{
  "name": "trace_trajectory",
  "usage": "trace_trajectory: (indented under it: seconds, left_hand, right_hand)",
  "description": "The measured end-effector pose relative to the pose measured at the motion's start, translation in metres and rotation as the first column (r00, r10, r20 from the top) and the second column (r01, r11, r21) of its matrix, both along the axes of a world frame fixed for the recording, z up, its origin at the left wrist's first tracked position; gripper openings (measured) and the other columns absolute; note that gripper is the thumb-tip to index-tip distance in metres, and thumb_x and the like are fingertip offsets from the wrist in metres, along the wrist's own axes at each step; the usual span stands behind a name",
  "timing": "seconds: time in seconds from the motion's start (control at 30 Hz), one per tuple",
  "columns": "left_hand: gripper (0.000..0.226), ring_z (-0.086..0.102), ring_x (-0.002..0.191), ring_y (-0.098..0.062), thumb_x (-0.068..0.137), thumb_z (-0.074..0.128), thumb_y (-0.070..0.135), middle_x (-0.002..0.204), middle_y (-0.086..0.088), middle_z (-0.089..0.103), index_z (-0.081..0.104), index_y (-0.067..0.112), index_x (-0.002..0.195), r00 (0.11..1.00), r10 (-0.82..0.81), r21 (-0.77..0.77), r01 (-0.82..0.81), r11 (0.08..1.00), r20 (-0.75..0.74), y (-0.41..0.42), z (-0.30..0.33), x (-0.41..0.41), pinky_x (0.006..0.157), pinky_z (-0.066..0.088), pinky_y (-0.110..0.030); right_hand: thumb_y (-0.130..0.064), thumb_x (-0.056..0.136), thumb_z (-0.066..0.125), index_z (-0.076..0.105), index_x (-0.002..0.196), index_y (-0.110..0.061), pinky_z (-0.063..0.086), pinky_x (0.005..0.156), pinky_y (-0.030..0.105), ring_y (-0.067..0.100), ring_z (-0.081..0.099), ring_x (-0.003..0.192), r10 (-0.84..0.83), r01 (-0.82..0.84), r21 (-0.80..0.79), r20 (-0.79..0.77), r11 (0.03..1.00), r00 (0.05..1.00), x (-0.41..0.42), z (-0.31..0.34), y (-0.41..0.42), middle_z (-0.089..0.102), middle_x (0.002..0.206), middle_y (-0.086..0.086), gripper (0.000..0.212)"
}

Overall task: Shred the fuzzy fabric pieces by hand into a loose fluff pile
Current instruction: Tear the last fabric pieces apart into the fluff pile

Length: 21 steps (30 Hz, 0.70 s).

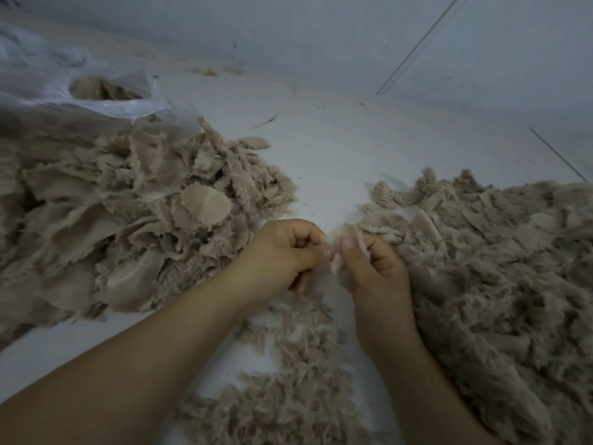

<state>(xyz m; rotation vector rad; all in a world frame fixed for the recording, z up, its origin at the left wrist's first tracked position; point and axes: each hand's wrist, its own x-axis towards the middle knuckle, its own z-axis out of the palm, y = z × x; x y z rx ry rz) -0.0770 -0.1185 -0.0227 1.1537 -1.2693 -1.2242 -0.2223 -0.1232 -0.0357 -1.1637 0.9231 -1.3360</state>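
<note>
My left hand (pixel 282 255) and my right hand (pixel 372 268) meet at the middle of the view, thumbs almost touching. Between them they pinch one small beige fuzzy fabric piece (pixel 333 242); most of it is hidden by the fingers. A heap of fabric pieces (pixel 128 213) with smooth backing showing lies to the left. A second heap of fuzzy pieces (pixel 497 268) spreads to the right, touching my right hand. Loose fluff (pixel 295 364) is scattered on the white surface below my hands, between my forearms.
A clear plastic bag (pixel 106 101) holding more beige material sits at the far left. The white surface (pixel 321 139) runs back to a pale wall (pixel 321 33). Small scraps, one of them yellow (pixel 208 72), lie near the wall.
</note>
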Motion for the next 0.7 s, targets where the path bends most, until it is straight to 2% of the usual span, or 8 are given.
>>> trace_trajectory:
  seconds: [0.1,0.17,0.3,0.37,0.43,0.53,0.63,0.7]
  left_hand:
    - [0.025,0.041,0.04,-0.018,0.094,0.056,0.006,0.056,-0.009,0.047,0.058,0.008,0.07,0.985,0.03,0.08,-0.016,0.997,-0.169,-0.002,0.0,0.003,0.041,0.031,-0.021]
    - [0.03,0.041,0.041,-0.02,0.098,0.052,0.015,0.056,-0.008,0.049,0.058,0.011,0.069,0.975,0.054,0.123,-0.028,0.992,-0.216,-0.003,0.0,0.002,0.042,0.029,-0.023]
    - [0.047,0.04,0.042,-0.019,0.078,0.072,0.056,0.054,-0.007,0.052,0.059,0.013,0.064,0.999,-0.028,0.124,0.024,0.992,0.027,-0.001,-0.002,0.001,0.041,0.03,-0.022]
    - [0.052,0.04,0.043,-0.02,0.071,0.08,0.052,0.054,-0.011,0.052,0.06,0.005,0.065,0.981,-0.132,0.14,0.112,0.984,0.141,0.001,-0.003,0.0,0.042,0.031,-0.024]
    - [0.037,0.042,0.04,-0.019,0.081,0.077,0.036,0.051,-0.01,0.055,0.063,0.008,0.063,0.971,-0.169,0.152,0.143,0.978,0.172,0.001,-0.004,-0.002,0.041,0.033,-0.022]
    - [0.029,0.042,0.041,-0.018,0.085,0.074,0.02,0.049,-0.008,0.053,0.061,0.006,0.063,0.948,-0.262,0.16,0.234,0.959,0.181,-0.001,0.002,0.005,0.044,0.034,-0.023]
    - [0.024,0.043,0.042,-0.015,0.082,0.075,0.023,0.051,-0.009,0.052,0.067,0.004,0.069,0.86,-0.461,0.207,0.42,0.883,0.22,0.002,0.012,0.026,0.043,0.035,-0.021]
    - [0.026,0.043,0.041,-0.014,0.086,0.071,0.031,0.054,-0.008,0.055,0.068,0.008,0.074,0.846,-0.483,0.22,0.439,0.871,0.225,0.004,0.014,0.031,0.042,0.03,-0.022]
  right_hand:
    - [-0.023,0.097,0.057,0.068,0.094,0.008,0.053,0.074,0.052,0.048,0.061,0.077,0.007,-0.006,0.028,-0.022,1.0,1.0,0.0,-0.001,0.0,0.067,0.089,0.032,0.032]
    - [-0.023,0.099,0.053,0.071,0.096,0.007,0.055,0.074,0.047,0.047,0.065,0.081,-0.004,0.006,0.044,-0.051,0.999,0.999,0.0,-0.001,0.0,0.069,0.09,0.032,0.035]
    - [-0.029,0.094,0.058,0.072,0.095,0.008,0.058,0.079,0.053,0.047,0.068,0.086,0.01,-0.01,0.074,0.001,0.997,1.0,-0.001,-0.002,-0.001,0.068,0.09,0.035,0.04]
    - [-0.034,0.089,0.061,0.073,0.09,0.004,0.057,0.073,0.054,0.045,0.068,0.079,-0.002,0.001,0.083,0.012,0.997,1.0,-0.001,-0.001,-0.001,0.067,0.084,0.036,0.04]
    - [-0.03,0.093,0.06,0.072,0.083,0.003,0.056,0.065,0.051,0.038,0.063,0.067,-0.014,0.014,0.065,0.01,0.998,1.0,-0.001,-0.001,-0.001,0.063,0.073,0.034,0.036]
    - [-0.019,0.099,0.056,0.056,0.063,-0.001,0.046,0.055,0.032,0.022,0.045,0.055,-0.087,0.088,0.024,-0.049,0.996,0.995,0.0,-0.004,-0.002,0.043,0.056,0.023,0.041]
    - [-0.017,0.1,0.055,0.051,0.064,0.002,0.036,0.056,0.028,0.02,0.036,0.059,-0.116,0.117,0.01,-0.063,0.993,0.991,0.0,-0.006,-0.003,0.04,0.06,0.014,0.041]
    - [-0.016,0.1,0.055,0.058,0.072,0.005,0.039,0.059,0.032,0.022,0.041,0.063,-0.111,0.111,0.019,-0.039,0.994,0.993,0.001,-0.005,-0.003,0.044,0.063,0.022,0.036]
